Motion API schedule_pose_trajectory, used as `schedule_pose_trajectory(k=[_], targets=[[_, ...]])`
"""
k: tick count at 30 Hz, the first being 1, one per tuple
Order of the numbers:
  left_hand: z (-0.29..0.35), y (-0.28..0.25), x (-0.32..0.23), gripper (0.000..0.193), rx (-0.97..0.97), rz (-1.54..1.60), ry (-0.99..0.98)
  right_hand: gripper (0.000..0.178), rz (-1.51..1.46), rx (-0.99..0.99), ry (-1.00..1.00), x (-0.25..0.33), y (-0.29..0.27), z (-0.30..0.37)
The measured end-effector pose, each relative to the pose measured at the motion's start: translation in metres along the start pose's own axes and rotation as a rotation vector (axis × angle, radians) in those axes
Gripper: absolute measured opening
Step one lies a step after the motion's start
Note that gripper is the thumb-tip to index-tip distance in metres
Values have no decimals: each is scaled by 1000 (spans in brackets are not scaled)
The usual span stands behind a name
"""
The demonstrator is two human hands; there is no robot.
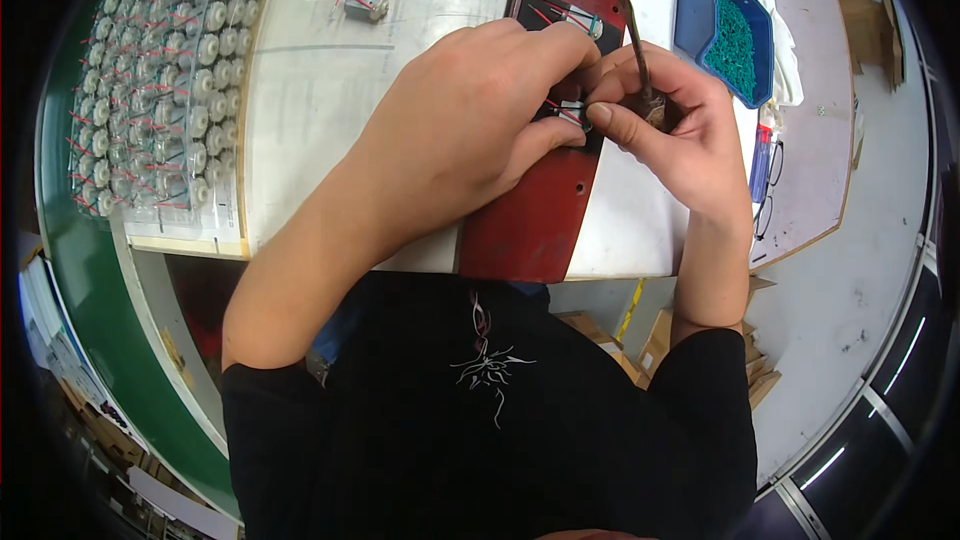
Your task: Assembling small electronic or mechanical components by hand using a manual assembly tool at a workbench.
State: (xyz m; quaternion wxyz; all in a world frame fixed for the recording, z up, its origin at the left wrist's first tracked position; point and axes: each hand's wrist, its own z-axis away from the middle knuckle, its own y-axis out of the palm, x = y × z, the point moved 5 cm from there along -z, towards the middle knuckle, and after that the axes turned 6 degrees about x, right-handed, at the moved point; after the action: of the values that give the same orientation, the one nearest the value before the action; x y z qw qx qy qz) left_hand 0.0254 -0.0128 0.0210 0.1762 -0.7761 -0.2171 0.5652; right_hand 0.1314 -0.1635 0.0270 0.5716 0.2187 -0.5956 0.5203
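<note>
Over a dark red board (530, 210), both of my hands meet at a small silver motor-like part (571, 110) with red and black wires. My left hand (465, 105) is closed, thumb and fingers pinching this part from the left. My right hand (700, 135) is curled round a thin brown metal tool (636, 35), whose narrow end points up and away. Its thumb and fingertip touch the part's right side. Fingers hide much of the part. Just beyond my left fingers, another wired part (592, 26) lies on a black pad (532, 15).
Several small wired motors (365, 5) lie on the white sheet at the far left. Clear trays (165, 90) full of white-wheeled wired parts fill the left side. On the right stand a blue bin (697, 15) of green bits (733, 45) and a pair of glasses (768, 200).
</note>
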Motion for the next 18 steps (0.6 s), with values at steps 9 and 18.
schedule_pose_trajectory(k=[9,18], targets=[[4,0,1,29,-43,-12,-4,12,-99,37,-16,-5,1,-3],[5,2,4,32,7,20,-56,10,-149,51,-2,-7,1,-4]])
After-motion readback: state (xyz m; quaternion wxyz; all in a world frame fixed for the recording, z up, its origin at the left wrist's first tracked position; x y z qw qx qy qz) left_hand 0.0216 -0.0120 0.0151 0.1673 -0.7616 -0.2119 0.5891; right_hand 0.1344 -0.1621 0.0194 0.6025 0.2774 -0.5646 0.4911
